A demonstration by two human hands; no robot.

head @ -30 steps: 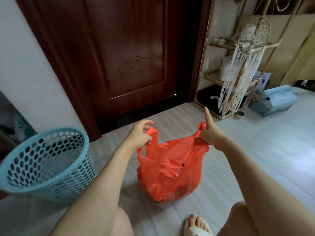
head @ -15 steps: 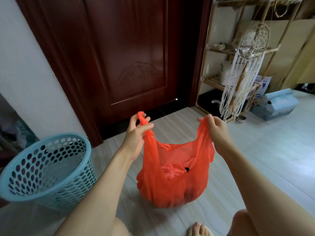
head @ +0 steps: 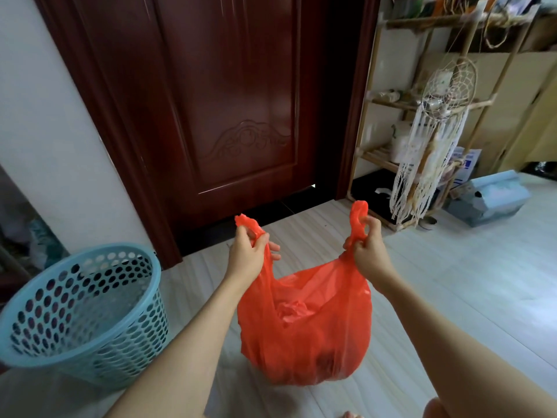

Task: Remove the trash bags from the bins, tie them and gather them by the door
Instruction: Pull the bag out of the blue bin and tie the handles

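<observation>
Red trash bag is out of the blue bin, bottom resting on the floor by the door, left hand and right hand each clamped on a handle, held apart; risk: thin handles stretching or tearing if pulled hard while knotting.

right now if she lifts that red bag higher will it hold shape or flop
Probably flop: the red bag is thin, creased film, and its handles stretch into ropes in the left hand and right hand. The rounded bottom suggests some weight, so it would likely sag and swing. The film looks slick, so the bunched-handle grip seems wise.
</observation>
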